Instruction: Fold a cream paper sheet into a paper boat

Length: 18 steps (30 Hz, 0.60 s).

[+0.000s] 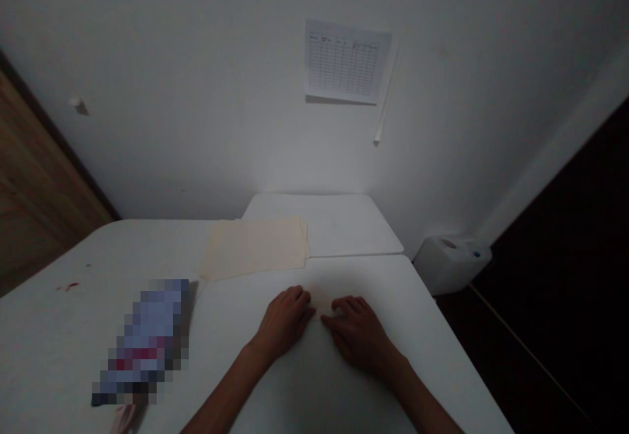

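My left hand point(285, 321) and my right hand point(358, 333) rest palm down on a white table point(236, 257), close together near its middle, with fingertips almost meeting. Neither hand holds anything. A pale, cream-toned patch point(320, 296) lies just beyond the fingertips, too faint to identify. Farther off sits a manila folder point(254, 248), flat and out of reach of both hands. To the left of my left hand lies a pixelated, blurred object point(145, 342) in blue, white and red, which I cannot identify.
A second white table point(334, 223) abuts the far end. A white plastic container point(451, 263) stands beyond the right edge, above a dark floor. A printed grid chart point(344, 61) hangs on the wall. Small red marks point(69, 287) stain the tabletop's left side.
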Tool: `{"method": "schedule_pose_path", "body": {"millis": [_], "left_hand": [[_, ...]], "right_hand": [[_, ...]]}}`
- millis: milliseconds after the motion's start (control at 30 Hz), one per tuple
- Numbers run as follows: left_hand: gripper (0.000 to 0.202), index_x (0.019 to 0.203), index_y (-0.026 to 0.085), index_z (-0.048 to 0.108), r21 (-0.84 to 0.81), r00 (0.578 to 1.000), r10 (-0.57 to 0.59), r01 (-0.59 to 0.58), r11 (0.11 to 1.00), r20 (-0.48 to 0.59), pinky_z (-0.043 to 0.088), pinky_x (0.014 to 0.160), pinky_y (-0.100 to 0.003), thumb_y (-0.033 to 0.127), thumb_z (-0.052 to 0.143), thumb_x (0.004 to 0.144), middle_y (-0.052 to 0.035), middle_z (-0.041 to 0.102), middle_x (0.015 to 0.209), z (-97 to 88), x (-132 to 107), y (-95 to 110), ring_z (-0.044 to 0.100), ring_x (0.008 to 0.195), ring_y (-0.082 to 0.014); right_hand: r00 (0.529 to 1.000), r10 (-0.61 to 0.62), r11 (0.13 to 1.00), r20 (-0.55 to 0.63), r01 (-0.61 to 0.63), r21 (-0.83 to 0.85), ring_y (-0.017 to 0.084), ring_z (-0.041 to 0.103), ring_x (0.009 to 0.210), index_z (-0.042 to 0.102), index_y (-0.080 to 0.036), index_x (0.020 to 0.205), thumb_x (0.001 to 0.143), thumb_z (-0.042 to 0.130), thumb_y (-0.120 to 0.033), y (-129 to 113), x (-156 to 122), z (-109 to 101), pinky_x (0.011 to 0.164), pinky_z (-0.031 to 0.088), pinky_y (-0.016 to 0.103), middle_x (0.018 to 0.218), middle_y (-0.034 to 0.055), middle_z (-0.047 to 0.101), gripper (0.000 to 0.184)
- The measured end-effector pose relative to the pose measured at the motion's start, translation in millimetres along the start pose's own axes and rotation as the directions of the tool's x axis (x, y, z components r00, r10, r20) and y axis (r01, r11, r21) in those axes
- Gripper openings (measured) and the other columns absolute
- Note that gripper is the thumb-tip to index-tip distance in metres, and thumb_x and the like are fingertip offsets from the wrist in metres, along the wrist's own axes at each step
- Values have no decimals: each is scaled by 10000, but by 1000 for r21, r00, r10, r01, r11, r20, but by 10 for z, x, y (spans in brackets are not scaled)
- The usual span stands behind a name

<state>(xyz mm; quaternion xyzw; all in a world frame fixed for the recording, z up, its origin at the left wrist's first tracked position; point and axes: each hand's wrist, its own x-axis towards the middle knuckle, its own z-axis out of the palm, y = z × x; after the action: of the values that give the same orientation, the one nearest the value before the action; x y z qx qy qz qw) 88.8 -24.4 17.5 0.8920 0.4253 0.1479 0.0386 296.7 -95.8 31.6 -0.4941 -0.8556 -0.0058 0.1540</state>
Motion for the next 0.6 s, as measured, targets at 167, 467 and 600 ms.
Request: {"method": "schedule_pose_path", "body": {"millis": [167,467,600], "left_hand": [[90,924,200,532,-1,1000,8,-8,1000,3,419,791,-330,268,472,918,-63,579,973,-12,6,-1,549,896,-212],[106,934,202,545,-10,999,-23,24,1000,27,416,796,-332,269,466,913,-64,588,973,-36,11,22,548,901,-211],[100,925,199,544,-1,1000,-24,24,1000,13,418,793,-331,263,468,908,-65,586,971,-22,11,13,549,896,-214]], "right_hand": [[996,67,997,-51,-68,-20,252,472,1095,598,-326,1201,882,554,-246,42,-107,-31,947,337,425,1176,78,566,332],[985,140,988,-105,-145,-44,235,500,1013,631,-297,1140,901,538,-258,170,-283,-81,877,363,388,1093,82,569,259],[974,185,978,-127,-195,-68,233,504,966,655,-280,1091,908,520,-243,222,-335,-65,832,364,378,1032,83,571,230]]}}
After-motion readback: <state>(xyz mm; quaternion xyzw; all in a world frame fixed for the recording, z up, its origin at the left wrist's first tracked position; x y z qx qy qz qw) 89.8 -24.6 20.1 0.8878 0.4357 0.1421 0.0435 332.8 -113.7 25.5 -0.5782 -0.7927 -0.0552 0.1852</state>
